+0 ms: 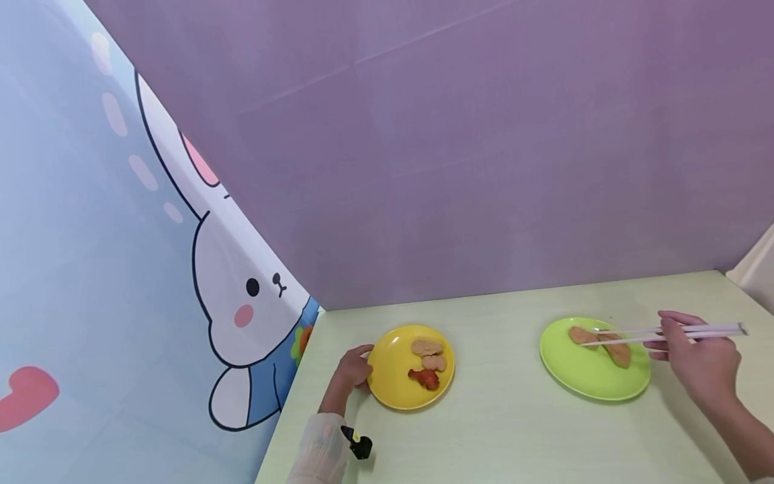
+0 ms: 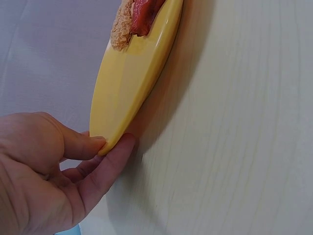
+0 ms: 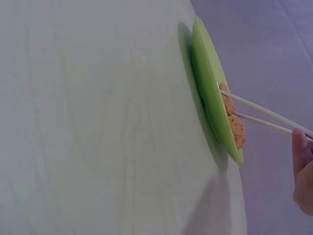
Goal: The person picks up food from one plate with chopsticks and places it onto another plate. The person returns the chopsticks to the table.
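My left hand (image 1: pixel 353 368) pinches the left rim of a yellow plate (image 1: pixel 390 383), thumb on top and fingers (image 2: pixel 110 164) underneath. On that plate lie two tan food pieces (image 1: pixel 426 347) and a red drumstick-shaped piece (image 1: pixel 425 379). A pair of light chopsticks (image 1: pixel 695 331) is held in my right hand (image 1: pixel 704 363), over the right side of a green plate (image 1: pixel 583 380). Their tips are spread at a small brown fried piece (image 1: pixel 582 335). Beside it, a longer brown fried piece (image 1: pixel 618 352) lies under the sticks in the head view.
Both plates stand on a pale wood-grain table (image 1: pixel 496 403), with a gap between them. A purple cloth wall (image 1: pixel 484 168) rises at the table's back edge. To the left hangs a blue sheet (image 1: pixel 109 269) with a printed rabbit. A black device (image 1: pixel 358 444) is at the left sleeve.
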A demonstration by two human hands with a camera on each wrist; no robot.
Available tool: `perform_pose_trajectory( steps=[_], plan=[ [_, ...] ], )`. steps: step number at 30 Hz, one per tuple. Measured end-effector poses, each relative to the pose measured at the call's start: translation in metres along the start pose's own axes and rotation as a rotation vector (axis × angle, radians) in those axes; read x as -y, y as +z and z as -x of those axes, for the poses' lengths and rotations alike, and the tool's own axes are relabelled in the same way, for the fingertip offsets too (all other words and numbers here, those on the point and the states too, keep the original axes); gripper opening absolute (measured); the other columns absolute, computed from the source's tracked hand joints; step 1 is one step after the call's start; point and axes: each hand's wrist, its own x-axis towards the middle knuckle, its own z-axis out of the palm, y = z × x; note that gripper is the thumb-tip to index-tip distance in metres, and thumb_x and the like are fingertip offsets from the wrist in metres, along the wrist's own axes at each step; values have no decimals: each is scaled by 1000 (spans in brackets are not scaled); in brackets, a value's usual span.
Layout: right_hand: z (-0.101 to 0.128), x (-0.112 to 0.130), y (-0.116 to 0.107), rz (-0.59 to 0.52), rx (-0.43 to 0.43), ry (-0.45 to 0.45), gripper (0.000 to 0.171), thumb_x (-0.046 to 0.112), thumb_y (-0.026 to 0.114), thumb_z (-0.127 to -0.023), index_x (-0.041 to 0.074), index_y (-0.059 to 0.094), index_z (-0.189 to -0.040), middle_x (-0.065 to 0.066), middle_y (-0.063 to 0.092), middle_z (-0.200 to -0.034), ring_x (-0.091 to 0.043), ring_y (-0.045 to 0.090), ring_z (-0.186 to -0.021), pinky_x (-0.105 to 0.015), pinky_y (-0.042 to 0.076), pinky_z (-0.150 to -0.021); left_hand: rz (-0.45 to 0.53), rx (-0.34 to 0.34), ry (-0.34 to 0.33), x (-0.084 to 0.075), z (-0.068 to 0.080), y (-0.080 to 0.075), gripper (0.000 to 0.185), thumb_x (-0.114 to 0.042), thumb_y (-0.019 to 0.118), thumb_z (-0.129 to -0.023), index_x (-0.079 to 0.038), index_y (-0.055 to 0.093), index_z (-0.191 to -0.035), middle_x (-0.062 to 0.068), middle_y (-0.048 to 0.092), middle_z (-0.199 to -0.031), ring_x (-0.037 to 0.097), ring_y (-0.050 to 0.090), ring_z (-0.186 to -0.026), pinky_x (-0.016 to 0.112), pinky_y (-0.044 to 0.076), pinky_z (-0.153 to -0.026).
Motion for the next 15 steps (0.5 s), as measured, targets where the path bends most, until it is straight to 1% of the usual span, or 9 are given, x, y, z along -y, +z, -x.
perform_pose_trajectory(
  steps=[1,6,9,14,15],
  plan=[
    [-1,1,0,27,1,3,27,16,56,-102,38,71,-94,18,72,-69,-5,72,-56,-22,56,-51,-1,1,0,0,0,0,63,7,52,-88,-10,52,-148,12,69,-100,18,65,-59,31,59,-56],
    [-4,4,2,67,14,16,32,16,54,-102,42,69,-90,20,71,-68,-5,71,-54,-21,57,-53,2,0,3,-1,0,-1,63,7,53,-87,-10,52,-148,11,69,-98,17,64,-59,31,59,-55],
    [-6,2,2,29,6,28,32,15,55,-102,40,70,-89,19,71,-68,-6,71,-54,-21,56,-52,1,-6,-1,-1,0,0,63,7,53,-87,-10,52,-148,11,68,-98,17,64,-59,31,59,-55],
    [-7,-2,1,-71,-18,56,28,14,58,-101,35,73,-88,14,72,-66,-9,71,-51,-22,56,-50,-8,-11,-8,-1,0,0,63,6,54,-88,-11,53,-148,12,68,-99,18,65,-60,30,59,-56],
    [-6,-2,1,-77,-21,56,28,14,58,-100,34,73,-88,13,72,-66,-9,71,-51,-22,56,-50,-11,-13,-9,-1,0,1,62,6,54,-88,-11,53,-148,13,68,-99,18,65,-60,30,59,-56]
  ],
)
